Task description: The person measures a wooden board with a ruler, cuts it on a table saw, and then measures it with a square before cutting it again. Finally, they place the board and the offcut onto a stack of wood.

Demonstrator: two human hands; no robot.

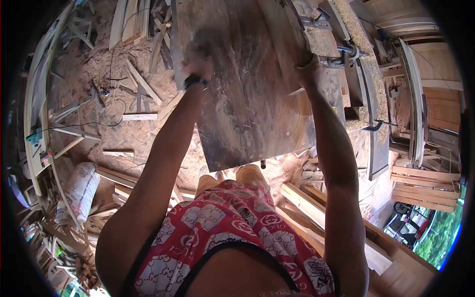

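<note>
Fingers: right hand [308, 72] curled round wooden board [247, 104] edge; left hand [198, 64] blurred, grip unreadable. Board held tilted, judged not yet on machine table [322, 43] beyond.

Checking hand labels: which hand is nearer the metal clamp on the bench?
Right. The right hand holds the right edge of the wooden board, just beside the metal clamp. The left hand is at the board's left edge, farther off.
</note>
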